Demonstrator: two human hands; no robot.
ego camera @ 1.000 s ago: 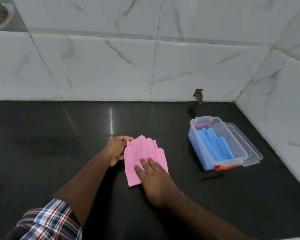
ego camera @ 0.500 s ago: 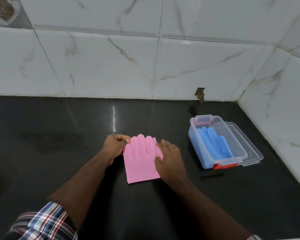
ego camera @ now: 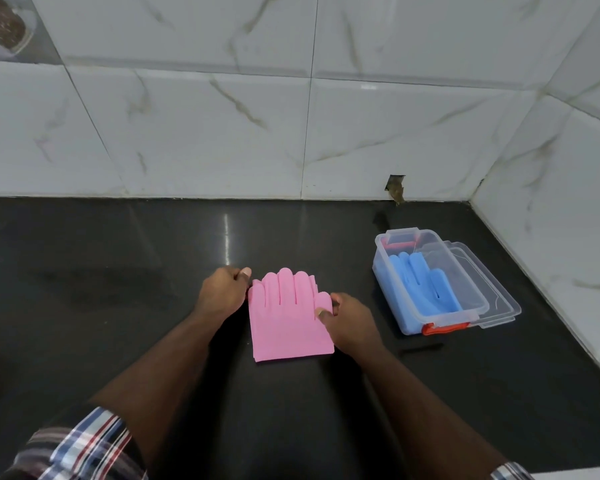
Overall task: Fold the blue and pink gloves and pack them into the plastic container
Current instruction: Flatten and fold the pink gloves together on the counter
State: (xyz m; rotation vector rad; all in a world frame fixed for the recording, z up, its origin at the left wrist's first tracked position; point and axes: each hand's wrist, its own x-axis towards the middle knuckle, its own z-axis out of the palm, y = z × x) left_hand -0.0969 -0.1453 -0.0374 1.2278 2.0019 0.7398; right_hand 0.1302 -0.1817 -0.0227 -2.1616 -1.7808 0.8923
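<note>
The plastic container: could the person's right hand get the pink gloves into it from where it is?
Probably yes. The plastic container stands open just right of the right hand, its lid off beside it, and only bare counter lies between.

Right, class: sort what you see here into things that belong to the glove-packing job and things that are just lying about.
Part of the job:
pink gloves
blue gloves
plastic container
container lid
left hand
right hand

Just lying about:
jar on the shelf at top left
black countertop
</note>
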